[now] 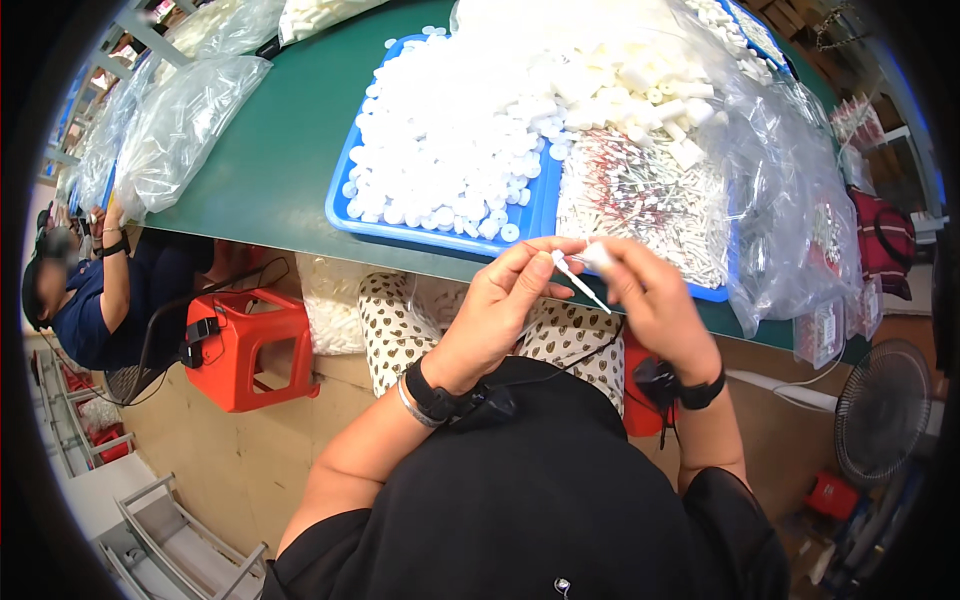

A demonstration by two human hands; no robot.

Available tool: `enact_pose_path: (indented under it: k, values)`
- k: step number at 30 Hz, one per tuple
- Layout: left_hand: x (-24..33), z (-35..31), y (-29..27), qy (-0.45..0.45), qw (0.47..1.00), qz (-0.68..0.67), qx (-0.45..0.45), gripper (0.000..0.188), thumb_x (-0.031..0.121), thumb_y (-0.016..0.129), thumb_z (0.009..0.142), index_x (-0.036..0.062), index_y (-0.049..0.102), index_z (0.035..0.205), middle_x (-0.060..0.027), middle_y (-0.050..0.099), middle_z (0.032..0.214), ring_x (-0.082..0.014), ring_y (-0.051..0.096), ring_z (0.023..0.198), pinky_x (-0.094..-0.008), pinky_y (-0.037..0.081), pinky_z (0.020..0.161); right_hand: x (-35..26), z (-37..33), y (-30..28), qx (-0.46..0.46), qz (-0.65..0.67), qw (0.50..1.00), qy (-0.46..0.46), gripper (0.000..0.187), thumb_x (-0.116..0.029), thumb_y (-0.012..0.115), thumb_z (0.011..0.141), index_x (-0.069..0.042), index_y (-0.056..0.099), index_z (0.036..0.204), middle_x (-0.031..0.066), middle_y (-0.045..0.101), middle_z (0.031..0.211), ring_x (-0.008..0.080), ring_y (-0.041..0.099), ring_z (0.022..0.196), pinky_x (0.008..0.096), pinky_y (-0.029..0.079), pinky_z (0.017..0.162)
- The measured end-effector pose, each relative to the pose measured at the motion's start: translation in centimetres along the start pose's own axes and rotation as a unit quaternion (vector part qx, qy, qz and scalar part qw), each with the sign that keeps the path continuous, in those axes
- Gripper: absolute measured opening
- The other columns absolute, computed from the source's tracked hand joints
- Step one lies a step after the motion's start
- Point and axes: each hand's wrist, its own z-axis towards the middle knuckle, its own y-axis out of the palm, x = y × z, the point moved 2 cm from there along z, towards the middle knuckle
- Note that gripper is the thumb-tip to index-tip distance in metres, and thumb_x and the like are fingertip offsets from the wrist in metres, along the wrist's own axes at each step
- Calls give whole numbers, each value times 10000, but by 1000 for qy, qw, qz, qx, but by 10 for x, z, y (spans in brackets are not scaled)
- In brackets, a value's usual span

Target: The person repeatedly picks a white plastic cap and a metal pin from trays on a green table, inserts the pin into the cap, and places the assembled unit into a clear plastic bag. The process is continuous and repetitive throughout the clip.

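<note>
In front of the table's near edge, my left hand (503, 298) pinches a thin white rod (585, 284) with a thicker upper end, its slim tip slanting down to the right. Close beside it, my right hand (655, 300) is closed on a small white cap-like piece (598, 256), partly covered by the fingers and slightly blurred. Whether the two parts touch cannot be made out. Beyond my hands, a blue tray (345, 190) holds many round white plastic pieces (440, 150). To its right lie thin white rods, some with red or dark parts (650, 190), with chunky cream-white pieces (660, 85) behind.
The green table (270, 150) carries clear plastic bags (790, 190) at right and another bag (190, 130) at left. A red stool (250, 345) and a seated person (100, 290) are at left. A black fan (882, 410) stands at lower right.
</note>
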Motion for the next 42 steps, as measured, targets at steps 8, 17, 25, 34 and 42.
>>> enact_pose_path:
  k: [8, 17, 25, 34, 42]
  values:
    - [-10, -9, -6, -26, 990, 135, -15, 320, 237, 514, 1050, -9, 596, 1237, -103, 629, 1232, -158, 599, 1110, -319, 496, 963, 29, -15, 24, 7, 222, 971, 89, 192, 29, 677, 895, 30, 611, 1075, 41, 598, 962, 68, 627, 769, 225, 507, 647]
    - [-25, -9, -5, -101, 992, -74, 30, 331, 251, 559, 1031, 17, 594, 1264, -48, 638, 1156, -110, 598, 1027, -267, 485, 932, 16, -17, 37, 79, -112, 989, -49, 207, -34, 740, 844, -4, 540, 886, 135, 625, 816, 270, 667, 697, 341, 511, 594]
    - [-28, -12, -10, -58, 995, 63, 48, 349, 214, 546, 1037, 23, 577, 1328, -9, 652, 1021, -67, 599, 896, -238, 503, 847, 14, -18, 35, 23, 191, 976, 104, 177, -67, 652, 940, -9, 498, 1007, 84, 642, 845, 150, 683, 722, 276, 532, 594]
    - [-22, -14, -5, -152, 987, -27, -36, 462, 137, 588, 1007, 27, 461, 1437, -16, 663, 1001, -64, 612, 844, -204, 522, 734, 18, -19, 31, -105, 386, 898, 184, 110, -41, 552, 987, -11, 477, 1062, 83, 643, 882, 160, 685, 736, 266, 565, 667]
    - [-26, -15, -12, -171, 977, -125, -9, 297, 203, 643, 980, 63, 541, 1220, -69, 662, 1010, -75, 591, 721, -215, 512, 654, 44, -17, -76, 232, -483, 844, 29, 184, -61, 625, 869, -31, 610, 1050, 160, 640, 983, 368, 602, 928, 458, 483, 803]
